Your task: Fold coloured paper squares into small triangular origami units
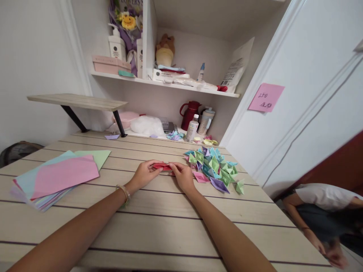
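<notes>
A small piece of folded red paper is held just above the middle of the table, between my two hands. The fingers of my left hand pinch its left end. My right hand grips the right end between thumb and fingers. Its exact folded shape is partly covered by my fingertips. Close to my right hand lies a heap of folded paper boats in green, blue, purple and pink. On the left of the table, apart from my left hand, rests a fanned stack of coloured paper sheets.
A raised wooden stand with black legs is at the back left. Along the back are a plastic bottle, a dark red jug and a tumbler. A pink note hangs on the right wall. Another person bends down at the right.
</notes>
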A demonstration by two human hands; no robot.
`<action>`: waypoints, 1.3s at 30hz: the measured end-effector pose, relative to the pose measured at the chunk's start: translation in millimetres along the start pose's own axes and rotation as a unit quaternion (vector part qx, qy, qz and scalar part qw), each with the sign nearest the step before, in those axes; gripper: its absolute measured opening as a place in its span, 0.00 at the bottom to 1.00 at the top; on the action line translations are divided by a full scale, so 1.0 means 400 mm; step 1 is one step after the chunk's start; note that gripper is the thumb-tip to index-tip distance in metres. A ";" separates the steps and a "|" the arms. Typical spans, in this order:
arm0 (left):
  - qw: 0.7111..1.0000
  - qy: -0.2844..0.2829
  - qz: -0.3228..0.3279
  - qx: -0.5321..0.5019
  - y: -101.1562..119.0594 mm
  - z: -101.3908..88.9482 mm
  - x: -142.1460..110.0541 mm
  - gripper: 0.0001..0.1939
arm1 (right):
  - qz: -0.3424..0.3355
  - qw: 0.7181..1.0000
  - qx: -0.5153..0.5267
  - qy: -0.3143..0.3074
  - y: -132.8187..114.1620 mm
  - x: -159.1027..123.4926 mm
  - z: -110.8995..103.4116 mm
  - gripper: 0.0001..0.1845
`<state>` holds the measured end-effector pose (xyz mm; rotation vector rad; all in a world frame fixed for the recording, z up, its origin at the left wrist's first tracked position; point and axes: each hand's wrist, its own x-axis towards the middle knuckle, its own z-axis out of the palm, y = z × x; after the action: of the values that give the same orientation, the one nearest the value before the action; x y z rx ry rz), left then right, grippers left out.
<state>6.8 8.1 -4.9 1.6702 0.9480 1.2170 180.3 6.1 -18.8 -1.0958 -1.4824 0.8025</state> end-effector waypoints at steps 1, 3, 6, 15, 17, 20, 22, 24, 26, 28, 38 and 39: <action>1.000 0.002 0.007 0.004 0.000 -0.001 0.001 0.15 | -0.007 1.000 -0.011 -0.006 0.001 0.000 0.002 0.15; 1.000 0.009 0.015 0.010 -0.001 -0.004 0.002 0.14 | -0.029 0.998 -0.040 -0.023 0.002 -0.002 0.006 0.14; 0.999 0.021 0.019 0.023 -0.002 -0.006 0.003 0.13 | -0.074 0.993 -0.079 -0.044 -0.004 -0.005 0.007 0.13; 0.997 0.040 0.029 0.057 -0.010 -0.003 0.003 0.10 | -0.140 0.970 -0.197 -0.034 -0.026 -0.017 0.008 0.12; 0.997 0.030 0.039 0.064 -0.010 -0.001 0.002 0.11 | -0.139 0.964 -0.224 -0.028 -0.028 -0.019 0.013 0.12; 0.992 0.035 0.052 0.108 -0.009 0.000 0.000 0.11 | -0.129 0.959 -0.252 -0.030 -0.031 -0.022 0.019 0.12; 0.988 0.030 0.063 0.139 -0.007 0.001 -0.001 0.11 | -0.121 0.955 -0.268 -0.037 -0.034 -0.025 0.022 0.12; 0.985 0.013 0.078 0.153 -0.005 0.002 -0.002 0.12 | -0.118 0.948 -0.294 -0.033 -0.038 -0.027 0.022 0.13; 0.984 0.008 0.085 0.159 -0.004 0.005 -0.003 0.12 | -0.121 0.938 -0.325 -0.018 -0.041 -0.029 0.021 0.13; 0.985 0.010 0.077 0.155 -0.004 0.008 -0.005 0.12 | -0.130 0.931 -0.340 -0.002 -0.042 -0.029 0.019 0.12; 0.996 -0.082 -0.024 -0.006 -0.012 0.007 -0.007 0.25 | -0.134 0.978 -0.159 -0.008 -0.019 -0.007 0.005 0.11; 0.996 -0.081 -0.030 -0.017 -0.014 0.005 -0.005 0.26 | -0.128 0.982 -0.139 -0.013 -0.019 -0.007 0.004 0.12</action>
<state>7.7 7.8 -10.9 1.6734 0.8667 1.0346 177.1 1.0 -13.2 -1.0704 -1.7523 0.4394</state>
